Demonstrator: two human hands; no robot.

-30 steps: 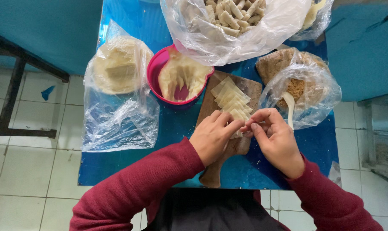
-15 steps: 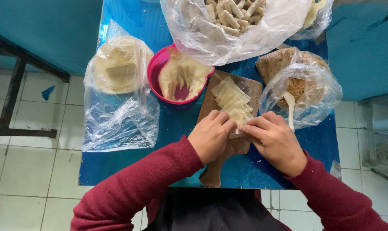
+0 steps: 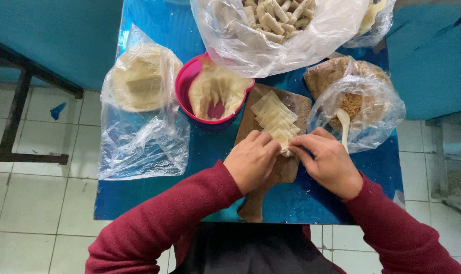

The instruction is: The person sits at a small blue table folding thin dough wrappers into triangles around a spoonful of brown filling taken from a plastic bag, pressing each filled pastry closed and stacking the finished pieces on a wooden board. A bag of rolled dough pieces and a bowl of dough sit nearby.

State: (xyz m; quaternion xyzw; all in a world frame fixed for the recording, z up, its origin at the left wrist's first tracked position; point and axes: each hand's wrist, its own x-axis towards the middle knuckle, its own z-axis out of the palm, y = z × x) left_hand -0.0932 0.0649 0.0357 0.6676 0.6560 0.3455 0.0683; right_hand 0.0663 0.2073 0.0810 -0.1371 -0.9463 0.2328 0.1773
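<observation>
Looking down from the head camera, I see my left hand (image 3: 252, 160) and right hand (image 3: 328, 163) drawn close together on the wooden cutting board (image 3: 271, 172), fingertips of both pinching the nearest pale wrapper (image 3: 285, 148) at the near end of a fanned row of wrappers (image 3: 274, 116); the board lies on the blue table (image 3: 190, 152); just beyond it sits a pink bowl (image 3: 186, 83) of soft dough; a bag of brown filling (image 3: 362, 101) with a spoon (image 3: 343, 124) stands right of the board; a bag of rolled pieces (image 3: 276, 25) lies farther back; another bag of round sheets (image 3: 139, 81) lies left.
</observation>
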